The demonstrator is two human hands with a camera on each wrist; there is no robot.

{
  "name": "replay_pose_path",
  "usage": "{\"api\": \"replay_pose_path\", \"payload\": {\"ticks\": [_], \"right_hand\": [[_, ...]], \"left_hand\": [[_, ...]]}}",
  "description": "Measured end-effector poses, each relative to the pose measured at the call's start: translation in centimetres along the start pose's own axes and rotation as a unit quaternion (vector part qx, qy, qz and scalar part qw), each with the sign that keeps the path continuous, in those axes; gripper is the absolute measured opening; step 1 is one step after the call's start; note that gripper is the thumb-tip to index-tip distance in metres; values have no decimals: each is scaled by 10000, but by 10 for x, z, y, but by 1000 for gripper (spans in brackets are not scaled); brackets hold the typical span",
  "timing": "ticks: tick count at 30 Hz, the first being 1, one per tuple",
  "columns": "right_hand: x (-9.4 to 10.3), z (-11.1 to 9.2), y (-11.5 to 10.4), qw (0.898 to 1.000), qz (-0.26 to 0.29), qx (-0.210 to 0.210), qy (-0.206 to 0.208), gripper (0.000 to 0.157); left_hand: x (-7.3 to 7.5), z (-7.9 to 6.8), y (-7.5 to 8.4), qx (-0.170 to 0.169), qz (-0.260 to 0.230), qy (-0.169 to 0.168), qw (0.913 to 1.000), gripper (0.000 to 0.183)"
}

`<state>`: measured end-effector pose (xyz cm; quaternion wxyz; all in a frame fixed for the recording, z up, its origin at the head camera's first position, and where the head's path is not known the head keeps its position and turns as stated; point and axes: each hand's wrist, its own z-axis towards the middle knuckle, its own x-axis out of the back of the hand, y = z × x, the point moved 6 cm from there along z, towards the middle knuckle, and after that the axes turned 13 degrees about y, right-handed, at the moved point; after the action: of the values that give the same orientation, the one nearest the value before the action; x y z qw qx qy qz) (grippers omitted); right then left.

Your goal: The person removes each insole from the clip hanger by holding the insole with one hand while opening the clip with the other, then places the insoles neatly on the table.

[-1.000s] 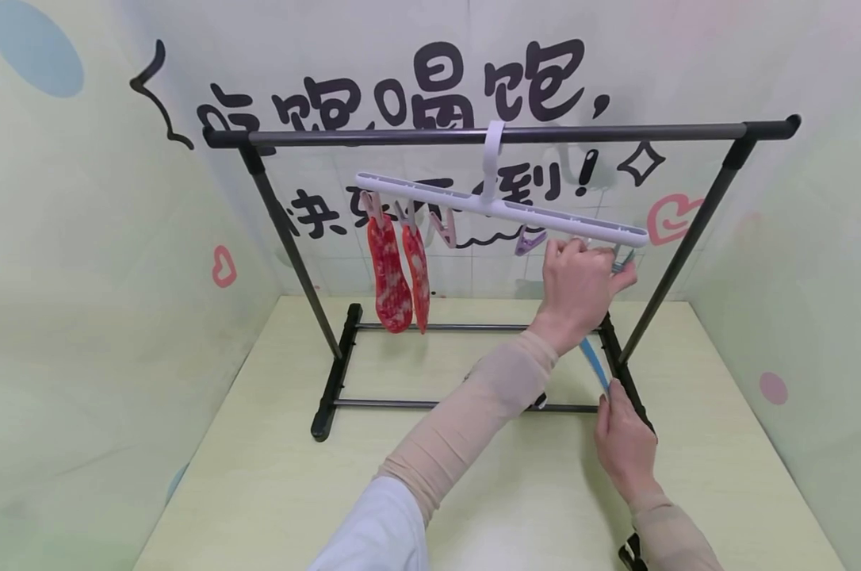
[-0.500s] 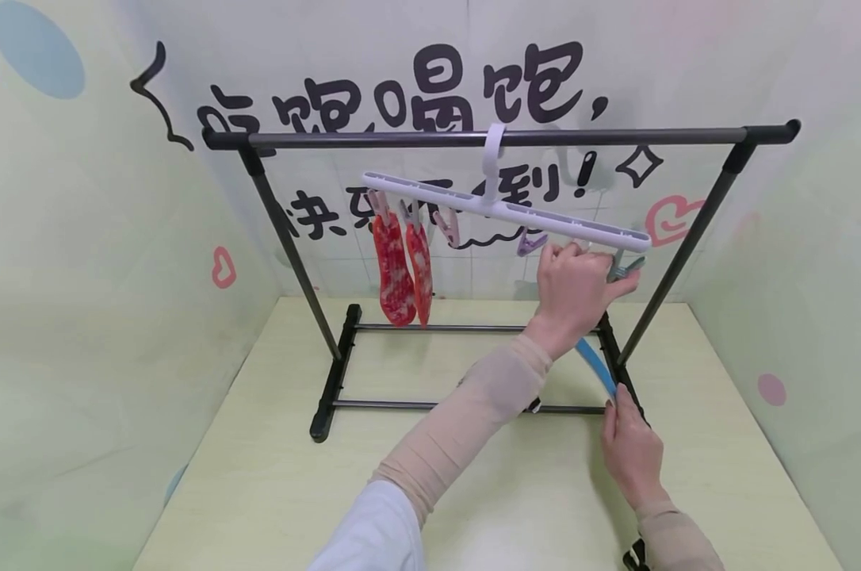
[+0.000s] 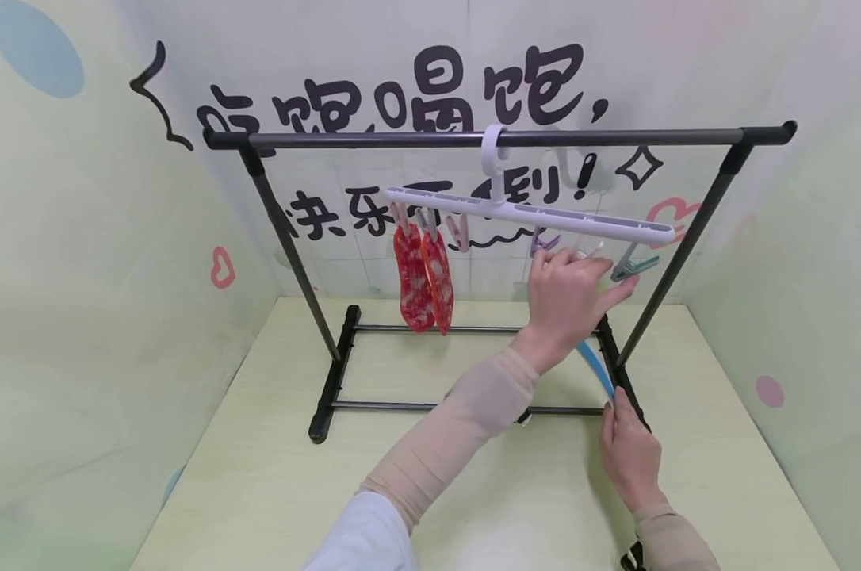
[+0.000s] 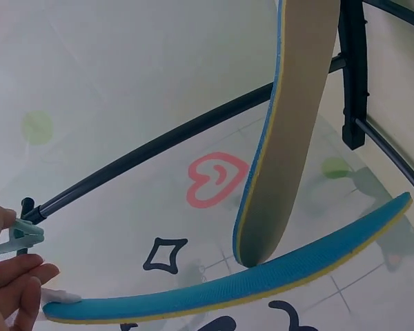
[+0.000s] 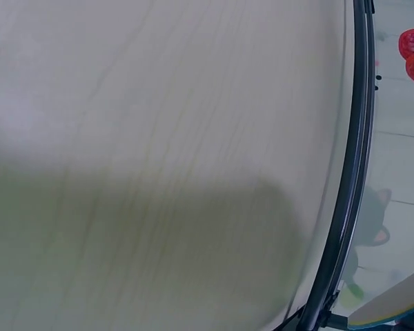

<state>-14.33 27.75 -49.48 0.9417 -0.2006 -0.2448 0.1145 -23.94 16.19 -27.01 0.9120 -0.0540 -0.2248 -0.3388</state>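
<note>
A lilac hanger (image 3: pixel 530 212) hangs by its hook from the rack's top bar, its right end lower. Two red insoles with a marbled print (image 3: pixel 415 285) dangle from clips at its left. My left hand (image 3: pixel 562 301) is under the right half, beside a teal clip (image 3: pixel 633 268), its fingers loosely bent. In the left wrist view a white clip (image 4: pixel 61 296) grips the end of a blue insole (image 4: pixel 228 279) with a yellow edge. My right hand (image 3: pixel 630 452) pinches a second insole (image 3: pixel 595 369), whose beige underside (image 4: pixel 297 124) shows in the left wrist view.
The black rack (image 3: pixel 373 140) stands on a pale wooden table (image 3: pixel 502 500), its base bars low behind the hands. Pink (image 3: pixel 457 231) and purple (image 3: pixel 542 240) clips hang along the hanger. A printed wall is close behind.
The hanger has shifted right with its clips and red insoles. My left hand has drawn slightly left and down, apart from the teal clip. My right hand stays nearly still.
</note>
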Motion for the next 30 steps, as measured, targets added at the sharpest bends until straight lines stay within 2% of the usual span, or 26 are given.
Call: {"api": "replay_pose_path", "payload": {"ticks": [6,13,21,26,30], "right_hand": [[1,-2,0,10000,-33,-33,-53,37],[5,-6,10,9983,-177,-281,-473,36],[17,-8,24,9944,-391,-587,-785,36],[24,-7,29,9916,-476,-699,-980,38],[33,-7,34,9918,-573,-677,-923,36]], "left_hand": [[12,-2,-2,-40,-192,248,9995,35],[24,-5,-8,-10,-345,452,9984,34],[33,-21,-29,480,-708,712,9938,33],[32,-35,-42,738,-812,671,9917,33],[30,-46,-47,878,-868,623,9904,32]]}}
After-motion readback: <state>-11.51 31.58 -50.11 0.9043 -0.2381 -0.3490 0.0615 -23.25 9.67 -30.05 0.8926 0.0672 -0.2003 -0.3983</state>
